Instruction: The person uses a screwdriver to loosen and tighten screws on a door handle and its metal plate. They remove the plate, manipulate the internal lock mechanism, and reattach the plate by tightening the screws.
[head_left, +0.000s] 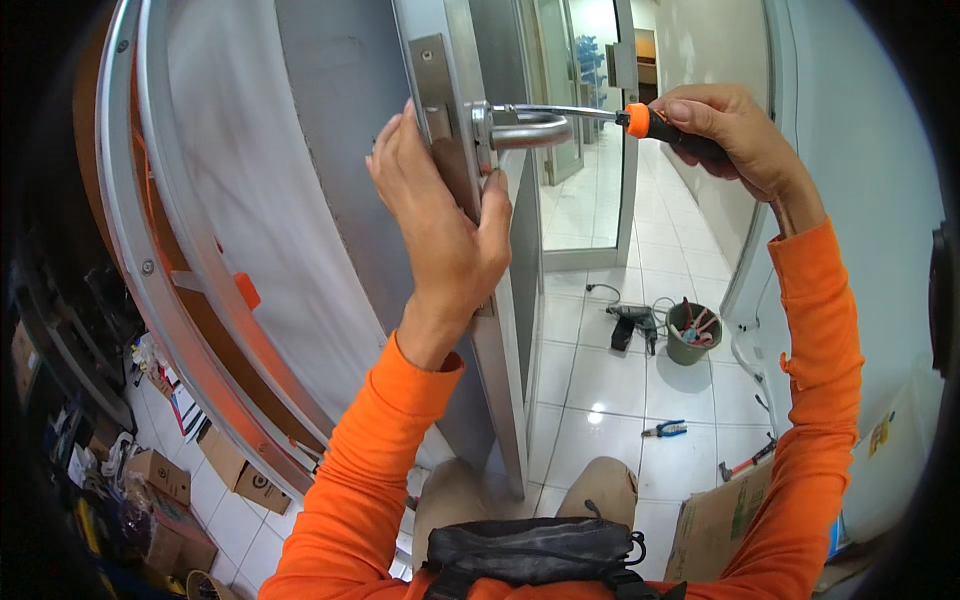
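Two orange-sleeved arms rise from the lower edge toward a grey metal door (340, 150) seen edge-on. At about nine o'clock of the picture, cardboard boxes (160, 475) lie on the white tiled floor (590, 380) beside the door's curved aluminium frame. The left hand (445, 215) is pressed against the steel lock plate (440, 120), fingers straight and close together along the plate's left face, thumb wrapped around the door's edge at the right. Just at one o'clock from that hand, the curved lever handle (535, 130) juts rightward off the door. The screwdriver (640, 118) lies almost level at twelve o'clock of the picture, its long axis running left to right, thin shaft tip pointing left to the base of the lever, its orange-and-black grip toward the right. The right hand (735, 135) is closed around that grip, fingers curled tight over it and thumb along the top. Down at four o'clock, on the tiles, sit a power drill (630, 325), a green bucket (693, 338) of tools and blue-handled pliers (665, 430)
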